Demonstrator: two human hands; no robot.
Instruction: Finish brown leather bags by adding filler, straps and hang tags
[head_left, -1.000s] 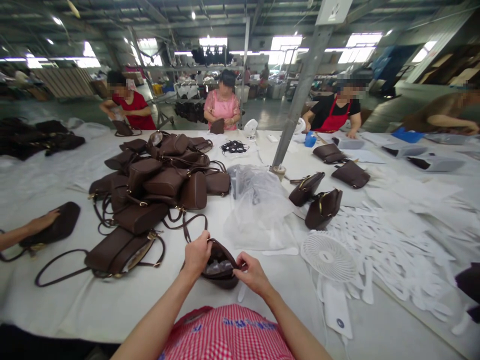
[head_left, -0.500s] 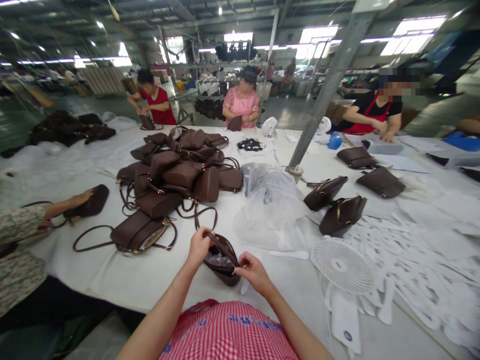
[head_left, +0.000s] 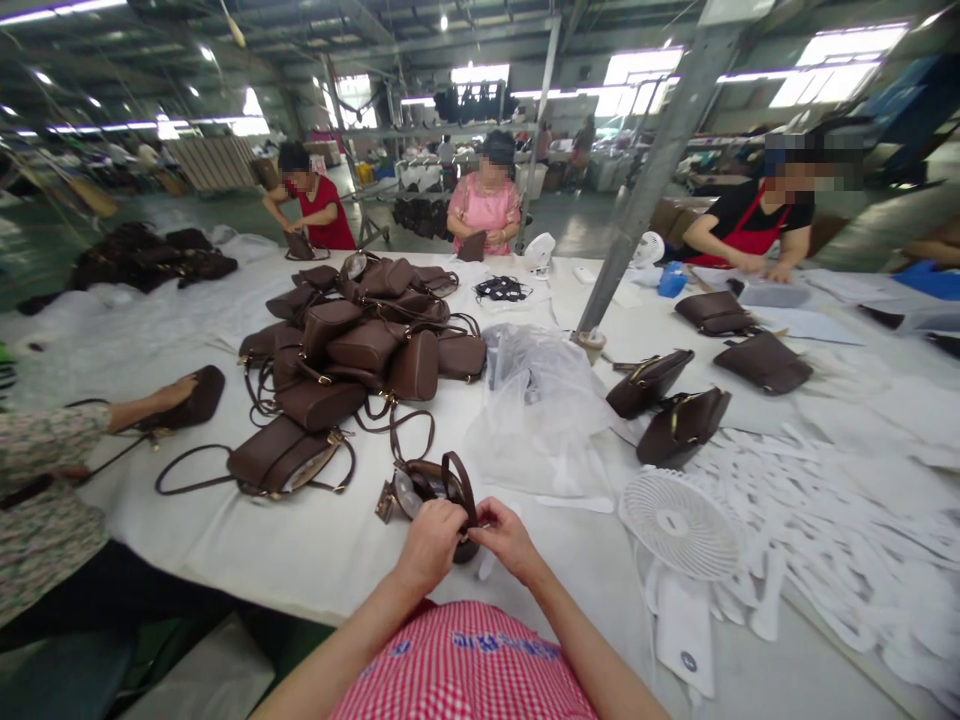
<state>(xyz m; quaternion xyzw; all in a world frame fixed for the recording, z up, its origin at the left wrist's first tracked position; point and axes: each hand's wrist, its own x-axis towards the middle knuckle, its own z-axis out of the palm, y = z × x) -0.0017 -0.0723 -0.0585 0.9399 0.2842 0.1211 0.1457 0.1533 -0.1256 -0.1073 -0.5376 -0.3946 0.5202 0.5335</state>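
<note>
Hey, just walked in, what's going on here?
A person in a red checked apron has an open brown handbag on the table. The right hand pinches near its rim; the left hand curls over the bag beside it, its grip hidden. A pile of brown handbags lies beyond to the left, a white fan to the right. At left, a co-worker's hand rests on another bag.

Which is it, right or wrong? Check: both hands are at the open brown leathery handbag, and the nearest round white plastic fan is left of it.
Wrong side: the head view shows the fan right of the handbag; the rest stands.
</note>
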